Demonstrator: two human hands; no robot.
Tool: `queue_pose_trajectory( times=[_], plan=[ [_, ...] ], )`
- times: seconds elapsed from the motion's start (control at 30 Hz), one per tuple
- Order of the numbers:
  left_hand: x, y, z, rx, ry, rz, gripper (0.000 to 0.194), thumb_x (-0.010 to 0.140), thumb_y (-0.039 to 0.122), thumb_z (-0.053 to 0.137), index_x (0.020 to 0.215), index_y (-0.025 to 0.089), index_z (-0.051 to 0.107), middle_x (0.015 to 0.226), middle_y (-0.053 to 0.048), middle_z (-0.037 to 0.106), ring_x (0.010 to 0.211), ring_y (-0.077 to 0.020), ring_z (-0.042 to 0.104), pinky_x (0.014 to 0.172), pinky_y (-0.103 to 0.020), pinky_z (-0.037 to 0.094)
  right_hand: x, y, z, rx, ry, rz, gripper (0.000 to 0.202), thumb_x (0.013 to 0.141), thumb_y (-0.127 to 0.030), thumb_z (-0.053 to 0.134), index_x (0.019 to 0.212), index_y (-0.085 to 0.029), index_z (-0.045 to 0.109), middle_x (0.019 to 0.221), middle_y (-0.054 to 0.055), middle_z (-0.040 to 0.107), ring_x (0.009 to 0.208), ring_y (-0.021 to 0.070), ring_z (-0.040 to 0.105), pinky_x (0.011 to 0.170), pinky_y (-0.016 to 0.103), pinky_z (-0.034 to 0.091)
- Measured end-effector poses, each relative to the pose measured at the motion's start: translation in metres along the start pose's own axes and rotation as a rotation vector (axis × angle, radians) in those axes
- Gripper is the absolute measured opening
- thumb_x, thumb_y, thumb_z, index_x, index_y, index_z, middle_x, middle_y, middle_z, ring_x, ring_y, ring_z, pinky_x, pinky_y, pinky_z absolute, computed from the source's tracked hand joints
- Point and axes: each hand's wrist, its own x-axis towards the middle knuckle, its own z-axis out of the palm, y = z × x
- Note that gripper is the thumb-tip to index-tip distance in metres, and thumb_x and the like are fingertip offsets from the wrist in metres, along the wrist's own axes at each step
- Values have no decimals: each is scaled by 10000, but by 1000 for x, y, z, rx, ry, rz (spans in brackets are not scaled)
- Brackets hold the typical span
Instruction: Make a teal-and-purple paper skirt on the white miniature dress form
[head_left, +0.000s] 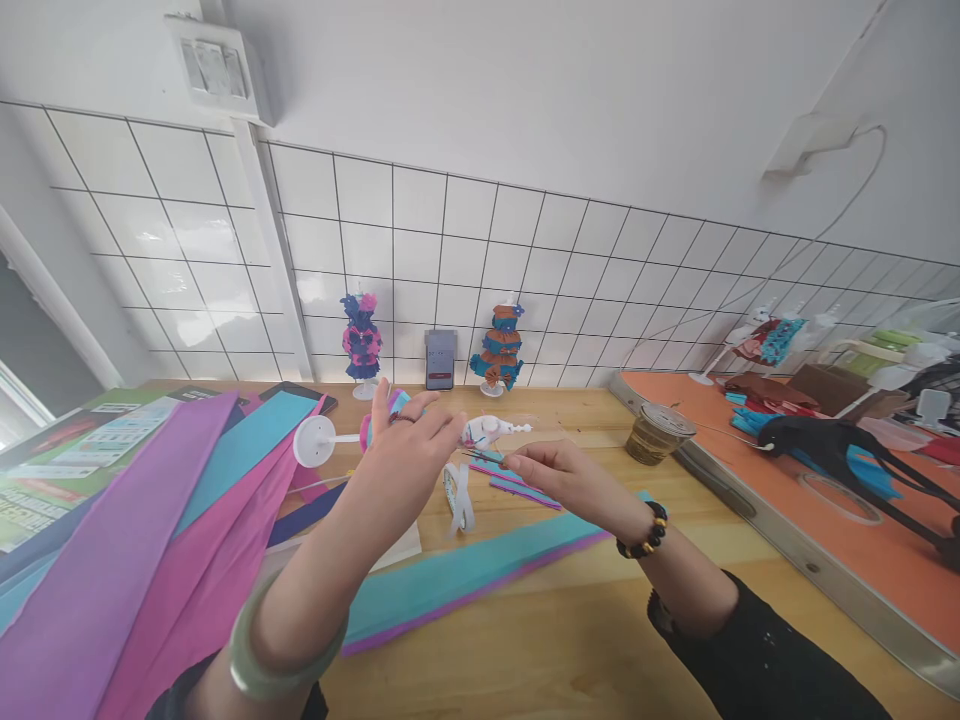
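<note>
A small white dress form [491,432] lies on its side, its round base [313,441] to the left and a turquoise and pink cloth piece on its body. My left hand [416,440] is closed over its middle, some fingers raised; its grip underneath is partly hidden. Between the thumb and fingers of my right hand [559,472] is a thin dark pointed tool [487,459], its tip near the dress form. Below them lie a loop of white ribbon [459,498] and narrow turquoise-purple strips [525,490]. A long turquoise and purple fabric strip [465,575] stretches across the table.
Purple, turquoise and pink fabric lengths [161,480] cover the left side. Two dressed forms [361,340] [498,350] and a phone [440,360] stand by the tiled wall. A tin [658,433] stands at right, beside a raised orange surface [847,520] holding black scissors-like handles [840,460].
</note>
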Motion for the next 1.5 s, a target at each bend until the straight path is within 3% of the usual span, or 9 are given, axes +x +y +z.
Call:
queue_pose_trajectory(
  times=[0.53, 0.8, 0.97, 1.13, 1.3, 1.5],
  plan=[
    [0, 2, -2, 88, -72, -2, 526, 717, -127, 306, 1064, 195, 536, 997, -52, 625, 1219, -282, 431, 1056, -639, 29, 10, 1, 1, -85, -2, -79, 432, 852, -513, 423, 571, -186, 392, 525, -68, 224, 479, 77, 198, 440, 236, 163],
    [1, -2, 3, 48, -18, -24, 521, 734, -106, 330, 1081, 219, 542, 996, -48, 644, 1192, -266, 467, 1066, -623, 69, 14, 0, 3, -94, 24, -115, 395, 849, -460, 443, 562, -191, 405, 536, -61, 236, 491, 85, 234, 454, 231, 228],
    [0, -8, 11, 64, 45, -81, 428, 788, -57, 349, 1060, 196, 560, 983, -63, 658, 1177, -261, 483, 1066, -618, 56, 18, 5, 3, -144, 72, -191, 416, 866, -455, 405, 541, -198, 369, 554, -49, 254, 502, 92, 276, 465, 227, 287],
    [2, -17, 14, 81, 172, -196, 317, 863, 80, 394, 1120, 173, 555, 1001, -103, 663, 1140, -279, 517, 1055, -625, 60, 26, 14, 5, -229, 132, -181, 417, 884, -462, 372, 573, -189, 426, 577, -38, 285, 519, 99, 319, 476, 227, 306],
    [3, -24, 6, 53, 345, -341, 286, 877, 186, 446, 1142, 173, 552, 986, -101, 668, 1110, -281, 542, 1061, -573, 119, 42, 13, 10, -401, 277, -130, 467, 895, -515, 311, 705, -180, 577, 569, -27, 386, 521, 116, 376, 472, 230, 282],
    [2, -24, -4, -54, 411, -435, 253, 870, 214, 482, 1107, 198, 570, 982, -65, 670, 1102, -249, 542, 1065, -521, 162, 72, 19, 20, -526, 270, -92, 429, 914, -470, 329, 928, -189, 652, 702, 35, 607, 652, 170, 538, 562, 252, 329]
  ],
)
